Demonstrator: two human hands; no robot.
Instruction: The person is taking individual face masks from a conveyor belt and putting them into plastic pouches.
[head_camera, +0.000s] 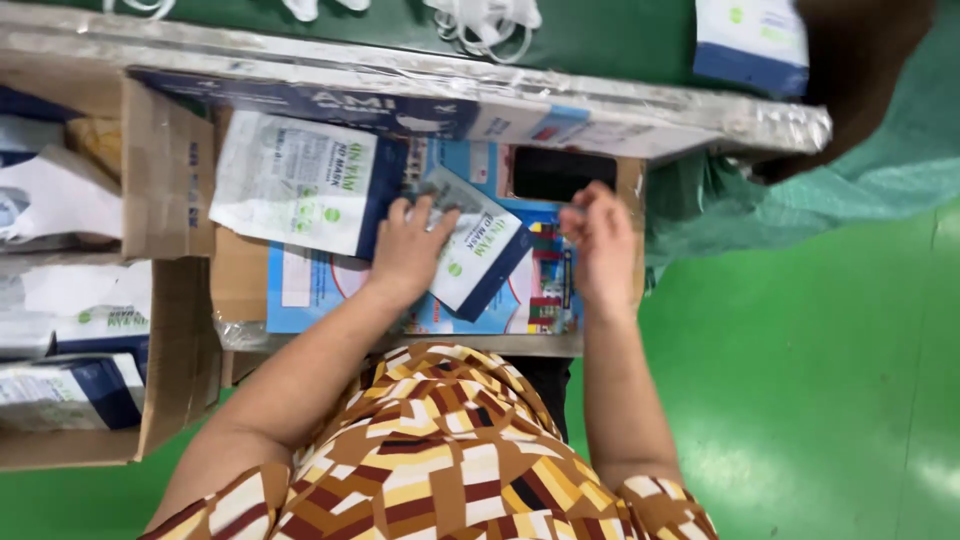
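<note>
Left hand (408, 250) has its grip on a white-and-navy mask pouch (478, 255), fingers spread flat over its upper corner, pressing it onto the colourful blue sheet (310, 290) on the tabletop (620, 130). Right hand (598, 240) is curled just beside the pouch, can't tell if it's pinching anything. Another, bigger pouch (295, 180) lies to the left, with cardboard boxes (165, 170) of more beyond it.

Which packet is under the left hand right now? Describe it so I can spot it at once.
Find the open cardboard box in front of the person, lined with a blue sheet. The left hand presses a flat white packet with a dark blue end, lying tilted. The larger similar packet beside it lies further left, untouched.
</note>
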